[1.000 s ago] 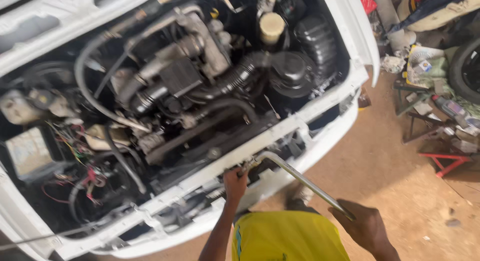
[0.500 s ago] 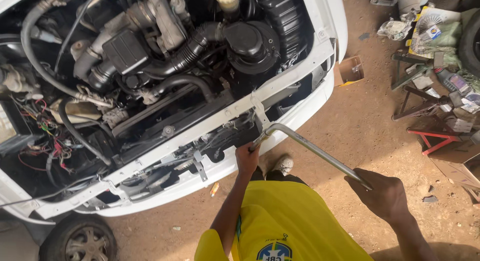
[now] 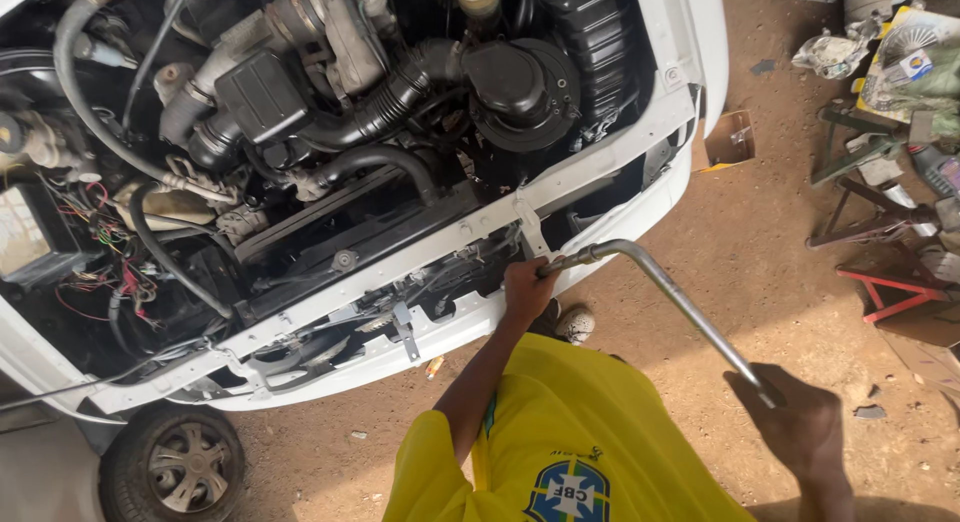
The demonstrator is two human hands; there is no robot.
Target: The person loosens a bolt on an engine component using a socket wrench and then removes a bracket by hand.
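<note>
Left hand [image 3: 528, 290] first: closed tight round the short bent end of a long L-shaped metal wrench [image 3: 672, 294], pressed up against the white front crossmember [image 3: 450, 240] of the vehicle, just below the upright latch bracket [image 3: 530, 227]. Right hand [image 3: 800, 432] wrapped shut on the far end of the same bar, well out from the bodywork and low over the dirt ground [image 3: 760, 212]. Wrench running at a slant between the two hands, socket end hidden behind the left fist, so no telling exactly which fastener it sits on. Open engine bay above, with black air-intake hose [image 3: 395, 92], round black housing [image 3: 520, 82] and loose red wiring [image 3: 110, 272] at the left. Front tyre [image 3: 170, 462] at bottom left, red stand [image 3: 890, 292] and scattered tools off to the right, well apart from the work. Pale shoe [image 3: 575, 324] just beneath the left wrist.

Judging by the grip: mid-turn on a bolt or nut in the front panel, left hand steadying the socket, right hand supplying the leverage. Probably calls next for firm inward pressure at the bend to stop the socket slipping off, and a smooth sweep of the long handle with the right hand, keeping knuckles away from the panel edge and the bar square to the fastener
</note>
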